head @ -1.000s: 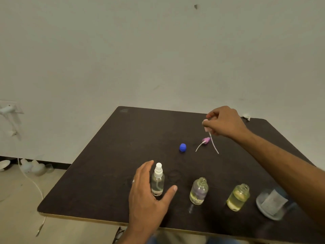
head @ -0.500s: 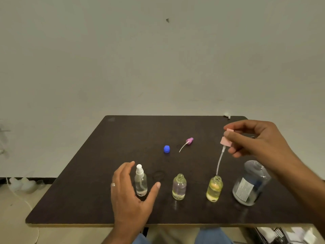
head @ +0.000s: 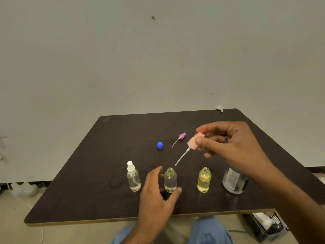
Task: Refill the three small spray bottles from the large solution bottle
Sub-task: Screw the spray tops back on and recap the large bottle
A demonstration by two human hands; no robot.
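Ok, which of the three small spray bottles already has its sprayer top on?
The leftmost small bottle, with the white pump top. The middle bottle and the yellow-liquid bottle both stand open-necked.

Three small bottles (head: 170, 180) upright beside large solution bottle (head: 233, 182)

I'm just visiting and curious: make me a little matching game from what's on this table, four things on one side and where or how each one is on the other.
Things:
1. pink spray cap
2. purple spray cap
3. blue cap
4. yellow bottle

States:
A. lying on the table, thin tube attached
B. standing open, no cap on
C. pinched in the right hand
D. small round piece alone on the table

Pairs: 1-C, 2-A, 3-D, 4-B
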